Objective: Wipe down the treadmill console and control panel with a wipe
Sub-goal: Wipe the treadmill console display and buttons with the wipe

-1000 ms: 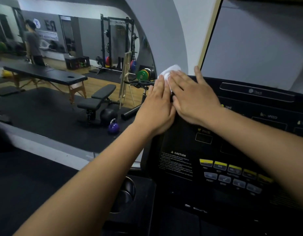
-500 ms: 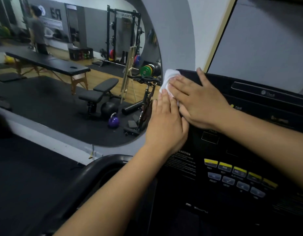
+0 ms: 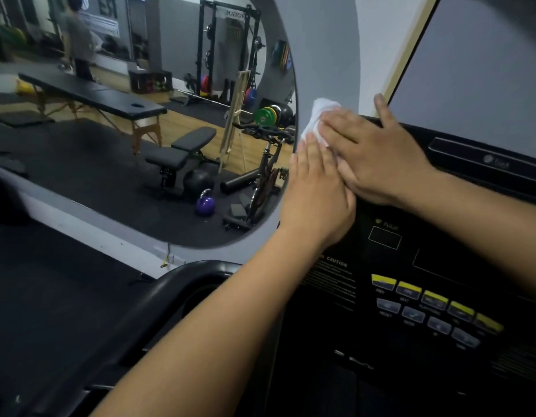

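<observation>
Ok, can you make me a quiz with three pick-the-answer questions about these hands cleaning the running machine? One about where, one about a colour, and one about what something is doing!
1. Where is the white wipe?
A. at the console's top left corner
B. on the yellow buttons
C. in the cup holder

2. What colour is the kettlebell in the mirror?
A. red
B. purple
C. white

3. How does the right hand lie on the wipe?
A. balled in a fist
B. flat, fingers stretched out
C. lifted clear of it

Answers:
1. A: the wipe peeks out at the upper left edge of the console, far above the yellow buttons.
2. B: it is plainly purple, on the dark floor.
3. B: the palm presses down flat, with the left hand flat beside it.
</observation>
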Demonstrator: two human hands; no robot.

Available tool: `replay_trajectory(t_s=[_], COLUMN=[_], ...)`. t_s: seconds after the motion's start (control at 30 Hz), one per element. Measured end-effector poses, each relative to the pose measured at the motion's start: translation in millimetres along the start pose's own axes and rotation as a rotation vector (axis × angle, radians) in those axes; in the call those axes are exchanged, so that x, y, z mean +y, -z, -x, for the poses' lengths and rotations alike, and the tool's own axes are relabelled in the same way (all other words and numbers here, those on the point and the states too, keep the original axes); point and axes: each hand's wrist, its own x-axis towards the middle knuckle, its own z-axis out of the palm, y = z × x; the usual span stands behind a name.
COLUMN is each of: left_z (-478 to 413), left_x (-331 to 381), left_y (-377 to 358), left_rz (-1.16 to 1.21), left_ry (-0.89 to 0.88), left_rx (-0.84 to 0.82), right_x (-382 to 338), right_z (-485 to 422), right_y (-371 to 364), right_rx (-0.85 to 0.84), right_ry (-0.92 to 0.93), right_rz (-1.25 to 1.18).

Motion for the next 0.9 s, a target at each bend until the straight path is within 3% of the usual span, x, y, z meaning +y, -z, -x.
replay_trajectory(t_s=[0.2,0.37,0.5,0.73,0.9], left_z=[118,187,164,35,95], left_x=[-30,-63,-66,-39,-63], left_y=[-39,-46,-40,-7,-22], left_rz=[0.061,0.038,0.09,0.08,0.116], left_ry=[0.013,-0.07,-0.124,-0.168,-0.26], left_rx=[-0.055,-0.203,-0.183,-0.059,-0.081], right_x=[-80,-144,-117,-37,-78], right_z=[53,101,84,34,74], right_y=[-35,-54,-45,-12,-28], right_rx=[0.101,0.039,0.045,-0.042,0.007], right_ry=[0.159,0.228,0.201,-0.091,-0.02], right_rz=[-0.058,-0.144,-0.058,-0.011,-0.037])
